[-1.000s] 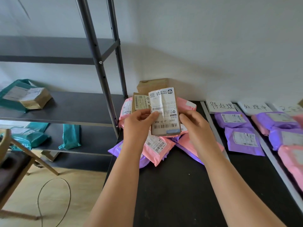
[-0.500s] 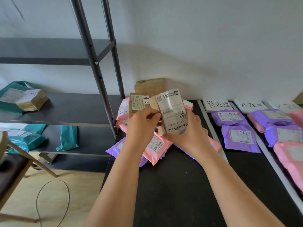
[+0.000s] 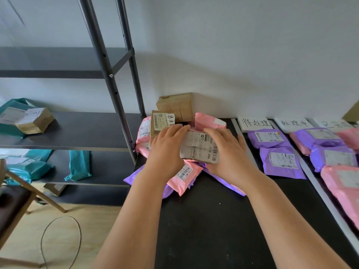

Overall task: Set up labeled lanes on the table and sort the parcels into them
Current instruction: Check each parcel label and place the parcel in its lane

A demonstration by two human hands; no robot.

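brown labelled parcel (image 3: 200,147) | label up, tilted | over pink-purple pile (image 3: 186,177) | left of lane labels (image 3: 256,124)

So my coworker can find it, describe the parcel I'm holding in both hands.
At the left end of the black table, beside the metal shelf, lies a heap of pink and purple bags. Above it, the left hand and right hand hold a small parcel. Unlike those bags, its face is all crinkled white barcode label.

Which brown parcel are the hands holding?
The brown parcel with the big white label, gripped between the left hand and right hand. The other brown boxes sit behind it, nearer the wall.
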